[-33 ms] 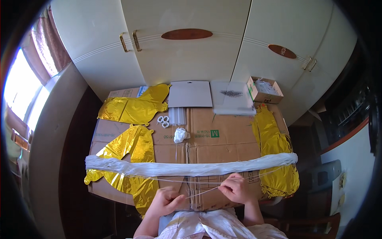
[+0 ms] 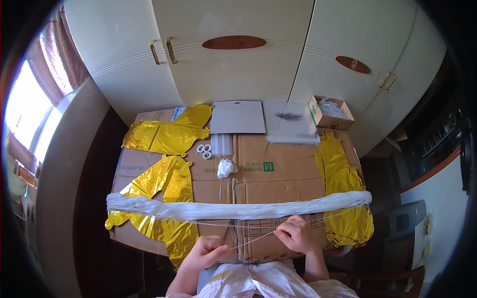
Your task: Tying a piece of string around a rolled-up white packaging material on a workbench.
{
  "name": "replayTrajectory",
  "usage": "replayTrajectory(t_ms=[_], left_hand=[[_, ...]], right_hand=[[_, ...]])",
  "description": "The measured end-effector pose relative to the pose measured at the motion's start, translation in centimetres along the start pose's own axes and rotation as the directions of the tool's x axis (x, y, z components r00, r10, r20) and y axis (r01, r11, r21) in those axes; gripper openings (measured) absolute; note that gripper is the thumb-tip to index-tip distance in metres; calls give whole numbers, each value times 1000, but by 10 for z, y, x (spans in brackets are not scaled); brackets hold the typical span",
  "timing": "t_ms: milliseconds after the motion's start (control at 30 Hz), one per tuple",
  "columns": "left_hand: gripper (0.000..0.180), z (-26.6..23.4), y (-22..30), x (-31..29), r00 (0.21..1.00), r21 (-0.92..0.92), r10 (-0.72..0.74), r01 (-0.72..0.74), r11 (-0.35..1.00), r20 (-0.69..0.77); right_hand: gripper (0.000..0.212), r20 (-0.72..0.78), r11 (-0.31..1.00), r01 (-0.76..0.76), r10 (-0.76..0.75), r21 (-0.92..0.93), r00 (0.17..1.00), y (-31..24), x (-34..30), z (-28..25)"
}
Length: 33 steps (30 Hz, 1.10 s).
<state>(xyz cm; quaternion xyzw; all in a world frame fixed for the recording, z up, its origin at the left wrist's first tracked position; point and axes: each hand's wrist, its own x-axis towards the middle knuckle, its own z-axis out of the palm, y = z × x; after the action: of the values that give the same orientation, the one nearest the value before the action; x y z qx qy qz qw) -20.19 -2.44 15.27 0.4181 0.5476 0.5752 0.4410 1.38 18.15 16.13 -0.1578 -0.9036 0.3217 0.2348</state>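
Note:
Near the front edge of the table, my left hand [image 2: 204, 252] and my right hand [image 2: 294, 235] are both closed, fingers pinched on a thin white string [image 2: 252, 241]. The string runs taut between them, rising toward the right hand. Just beyond my hands a long bundle of white string [image 2: 238, 211] lies across the whole width of the cardboard [image 2: 278, 186]. A few loose strands hang along its near side. At its left end the bundle crosses a gold foil balloon [image 2: 174, 184], and at its right end a stack of gold foil balloons [image 2: 345, 184].
Farther back are another gold foil balloon [image 2: 166, 136], small white ribbon rolls [image 2: 206, 155], clear straws [image 2: 221, 145], a crumpled white wad [image 2: 226, 169], a grey sheet [image 2: 237, 117], clear plastic bags [image 2: 290, 124] and a small open box [image 2: 335, 120]. Cabinets [image 2: 233, 74] stand behind.
My left fingers have curled in slightly and look less smeared. The right hand, the string bundle and the balloons stay where they were.

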Motion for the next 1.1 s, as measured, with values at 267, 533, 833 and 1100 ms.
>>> replayTrajectory(t_ms=[267, 533, 833, 1100], left_hand=[[38, 21, 15, 22, 932, 270, 214, -134, 953, -292], [27, -2, 7, -2, 999, -298, -35, 29, 954, -15], [4, 11, 30, 12, 942, 811, 334, -161, 562, -44], [35, 12, 7, -6, 987, -675, 148, -153, 721, -66]], right_hand=[[1, 63, 942, 185, -210, 280, 976, -20, -8, 18], [4, -9, 988, 81, -81, 134, 997, -11, -3, -6], [4, 193, 880, 94, -205, 466, 959, -31, -4, 2], [4, 125, 983, 98, -118, 158, 985, -26, -8, 27]])
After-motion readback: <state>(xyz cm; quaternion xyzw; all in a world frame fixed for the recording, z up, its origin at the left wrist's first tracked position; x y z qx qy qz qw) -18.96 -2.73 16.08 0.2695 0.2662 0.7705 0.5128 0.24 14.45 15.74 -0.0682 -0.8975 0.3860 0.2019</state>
